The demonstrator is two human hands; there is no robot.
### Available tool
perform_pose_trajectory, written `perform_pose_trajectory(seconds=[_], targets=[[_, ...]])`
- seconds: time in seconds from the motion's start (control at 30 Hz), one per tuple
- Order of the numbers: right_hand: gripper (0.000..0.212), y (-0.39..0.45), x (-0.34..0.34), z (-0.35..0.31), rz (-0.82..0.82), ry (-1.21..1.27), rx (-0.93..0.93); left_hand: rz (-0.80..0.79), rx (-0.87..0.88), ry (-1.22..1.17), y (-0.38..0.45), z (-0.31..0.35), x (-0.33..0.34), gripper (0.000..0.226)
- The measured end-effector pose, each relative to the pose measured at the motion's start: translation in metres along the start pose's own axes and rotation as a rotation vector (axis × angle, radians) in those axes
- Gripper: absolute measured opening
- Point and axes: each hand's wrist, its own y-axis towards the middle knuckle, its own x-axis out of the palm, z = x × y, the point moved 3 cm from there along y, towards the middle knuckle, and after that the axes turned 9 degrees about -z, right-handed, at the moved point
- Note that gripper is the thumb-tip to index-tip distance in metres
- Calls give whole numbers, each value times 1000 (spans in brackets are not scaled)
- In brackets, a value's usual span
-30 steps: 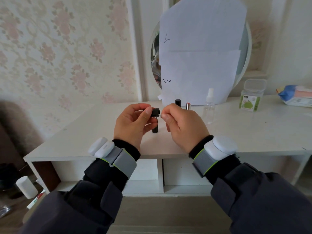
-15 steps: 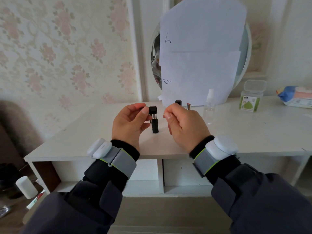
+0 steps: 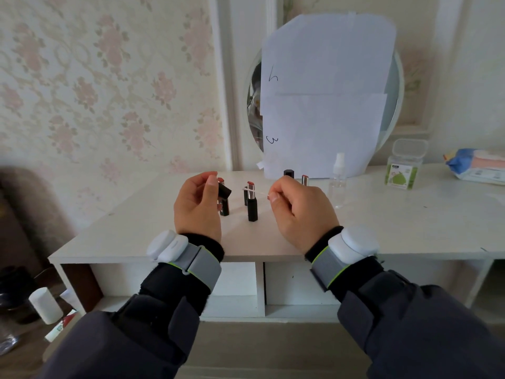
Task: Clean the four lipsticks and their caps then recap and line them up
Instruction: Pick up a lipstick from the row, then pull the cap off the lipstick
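Observation:
My left hand (image 3: 198, 207) pinches a black lipstick cap (image 3: 224, 190) above the white table (image 3: 410, 222). My right hand (image 3: 300, 212) pinches a thin white cotton swab (image 3: 255, 190) whose tip points left, apart from the cap. Between my hands an uncapped lipstick (image 3: 252, 201) stands upright, red tip showing. Another uncapped lipstick (image 3: 223, 206) stands partly hidden behind my left fingers. Farther back stand a black capped lipstick (image 3: 288, 173) and an uncapped one (image 3: 305, 180), both partly hidden by my right hand.
A clear spray bottle (image 3: 338, 181) stands right of the lipsticks. A swab box with a green label (image 3: 404, 165) and a blue wipes pack (image 3: 476, 165) lie at the back right. A round mirror covered with paper (image 3: 325, 94) leans on the wall.
My hands have drawn apart and lower. The swab has come out of the cap, and the cap has moved left with my left hand, uncovering the lipstick standing between them.

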Motion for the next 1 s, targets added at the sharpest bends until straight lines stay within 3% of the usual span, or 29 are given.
perform_pose_trajectory(seconds=[0.33,0.7,1.0], targets=[[23,2,0,-2,33,16,20,41,33,312,19,-1,-38,19],[31,2,-3,2,116,22,77,-132,-183,690,37,-14,-36,26],[17,1,-4,2,196,62,81,-161,-208,693,36,-17,-36,40]])
